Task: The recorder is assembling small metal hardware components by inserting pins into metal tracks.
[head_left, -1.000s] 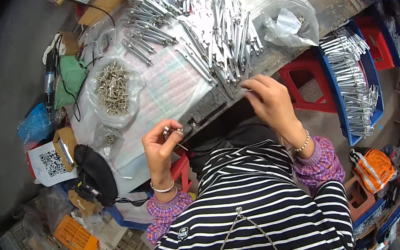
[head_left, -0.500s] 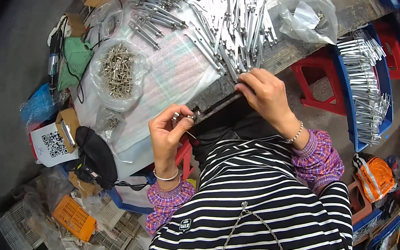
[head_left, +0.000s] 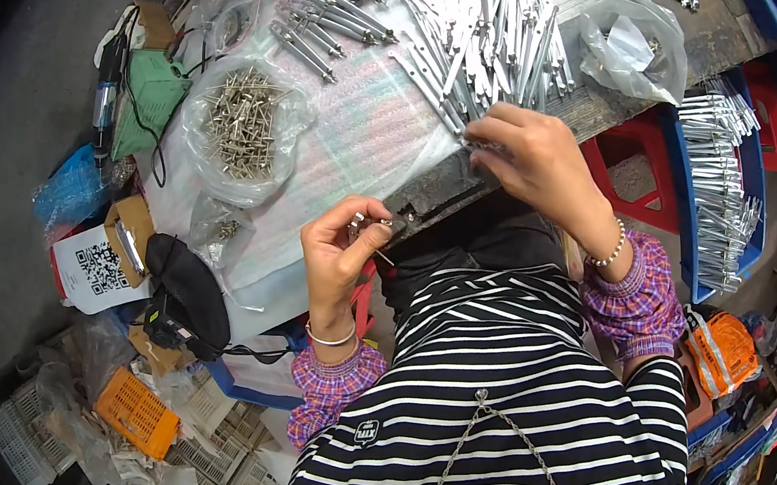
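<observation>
My left hand (head_left: 339, 248) is closed at the table's near edge, holding several small shiny metal fittings (head_left: 354, 227) between curled fingers and thumb. A thin metal pin (head_left: 385, 259) sticks out below the thumb. My right hand (head_left: 548, 165) is curled at the near end of a heap of silver metal rods (head_left: 490, 47). Its thumb and forefinger come together by the rod ends; whatever lies between them is too small to make out. Close to my left hand, a dark metal block (head_left: 428, 194) sits on the table edge.
A clear bag of metal screws (head_left: 243, 123) lies left of the rods, a smaller bag (head_left: 216, 226) below it. Another plastic bag (head_left: 635, 50) rests at the far right. Blue bins of rods (head_left: 716, 186) and a red stool (head_left: 631, 166) stand right of the table (head_left: 323, 142).
The view has shifted, so the table appears farther right and up. My right hand has lifted slightly and its fingers have moved at the rod ends. My left hand keeps its grip.
</observation>
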A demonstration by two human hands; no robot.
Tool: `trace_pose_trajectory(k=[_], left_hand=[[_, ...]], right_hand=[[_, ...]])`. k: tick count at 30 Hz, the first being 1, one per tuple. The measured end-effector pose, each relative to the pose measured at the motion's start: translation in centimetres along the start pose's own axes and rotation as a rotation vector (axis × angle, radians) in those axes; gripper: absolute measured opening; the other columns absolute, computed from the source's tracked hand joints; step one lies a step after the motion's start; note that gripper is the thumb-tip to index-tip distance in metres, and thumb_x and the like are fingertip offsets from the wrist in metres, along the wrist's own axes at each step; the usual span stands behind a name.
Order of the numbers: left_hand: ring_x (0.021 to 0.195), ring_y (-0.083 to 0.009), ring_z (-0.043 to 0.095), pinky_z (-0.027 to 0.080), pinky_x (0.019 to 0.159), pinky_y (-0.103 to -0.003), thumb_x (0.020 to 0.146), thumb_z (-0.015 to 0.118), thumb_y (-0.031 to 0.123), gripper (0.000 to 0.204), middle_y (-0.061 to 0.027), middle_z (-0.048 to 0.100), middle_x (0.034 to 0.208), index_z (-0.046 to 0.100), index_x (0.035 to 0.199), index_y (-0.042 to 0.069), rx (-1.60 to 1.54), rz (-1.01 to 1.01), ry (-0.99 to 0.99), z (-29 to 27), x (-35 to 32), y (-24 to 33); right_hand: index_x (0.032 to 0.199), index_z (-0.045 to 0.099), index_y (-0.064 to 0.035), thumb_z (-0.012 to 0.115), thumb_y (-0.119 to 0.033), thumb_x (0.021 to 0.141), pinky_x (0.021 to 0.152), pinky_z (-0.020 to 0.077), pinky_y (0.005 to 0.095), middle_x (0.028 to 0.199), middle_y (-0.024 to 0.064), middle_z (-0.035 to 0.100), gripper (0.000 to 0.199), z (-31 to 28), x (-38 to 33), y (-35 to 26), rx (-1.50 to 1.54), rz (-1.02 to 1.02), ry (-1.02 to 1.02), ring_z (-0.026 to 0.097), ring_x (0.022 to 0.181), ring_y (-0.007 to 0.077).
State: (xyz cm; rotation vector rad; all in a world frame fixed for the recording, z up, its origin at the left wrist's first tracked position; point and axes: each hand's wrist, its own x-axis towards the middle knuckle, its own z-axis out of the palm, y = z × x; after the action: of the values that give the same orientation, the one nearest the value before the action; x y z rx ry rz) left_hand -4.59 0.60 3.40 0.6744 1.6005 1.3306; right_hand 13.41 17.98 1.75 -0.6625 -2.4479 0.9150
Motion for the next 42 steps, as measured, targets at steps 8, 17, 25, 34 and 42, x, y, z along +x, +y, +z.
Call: trace_pose_trajectory(k=[8,17,25,34,42], left_hand=[[0.064,-0.0041,0.044,0.032,0.056,-0.017,0.072,0.065,-0.006,0.011,0.0009,0.053,0.075,0.063,0.082,-0.004,0.003,-0.024,-0.043,-0.1,0.2,0.3],[0.061,-0.004,0.041,0.029,0.055,-0.018,0.072,0.064,-0.006,0.01,0.0023,0.049,0.072,0.063,0.081,-0.003,0.008,0.033,-0.036,-0.5,0.4,-0.2],[0.061,-0.0038,0.042,0.03,0.055,-0.018,0.072,0.064,-0.007,0.01,0.002,0.05,0.072,0.062,0.082,-0.004,-0.014,0.027,0.001,-0.5,0.5,0.4],[0.061,-0.0024,0.042,0.03,0.055,-0.017,0.073,0.064,-0.007,0.01,0.0018,0.053,0.074,0.063,0.083,-0.004,-0.032,-0.007,0.087,0.1,0.9,1.0],[0.062,-0.0028,0.043,0.031,0.056,-0.017,0.073,0.064,-0.007,0.01,0.0012,0.054,0.075,0.063,0.083,-0.004,-0.039,0.057,0.073,1.5,1.6,1.3]], right_hand=[[0.076,0.061,-0.004,0.063,-0.005,0.067,0.059,0.0486,0.0328,0.077,0.0091,0.055,0.008,4.6,7.2,-0.5,-0.381,-0.059,0.118,0.058,0.07,0.025],[0.073,0.057,0.0002,0.06,-0.002,0.065,0.048,0.0483,0.0311,0.073,0.0112,0.056,0.009,6.9,7.9,-0.7,-0.538,-0.026,0.057,0.062,0.064,0.0223],[0.065,0.058,0.0009,0.058,-0.002,0.064,0.05,0.0486,0.0379,0.063,0.0161,0.059,0.003,5.3,8.0,-1.0,-0.297,0.033,-0.019,0.062,0.06,0.0303],[0.087,0.068,-0.0011,0.066,-0.011,0.07,0.06,0.0487,0.0306,0.074,0.0113,0.067,0.019,-0.4,7.0,-0.5,0.222,0.199,-0.027,0.062,0.062,0.0192],[0.088,0.064,-0.001,0.07,-0.019,0.076,0.071,0.0517,0.0264,0.088,0.0072,0.065,0.022,-1.4,0.0,-1.3,1.225,0.652,-0.181,0.063,0.076,0.014]])
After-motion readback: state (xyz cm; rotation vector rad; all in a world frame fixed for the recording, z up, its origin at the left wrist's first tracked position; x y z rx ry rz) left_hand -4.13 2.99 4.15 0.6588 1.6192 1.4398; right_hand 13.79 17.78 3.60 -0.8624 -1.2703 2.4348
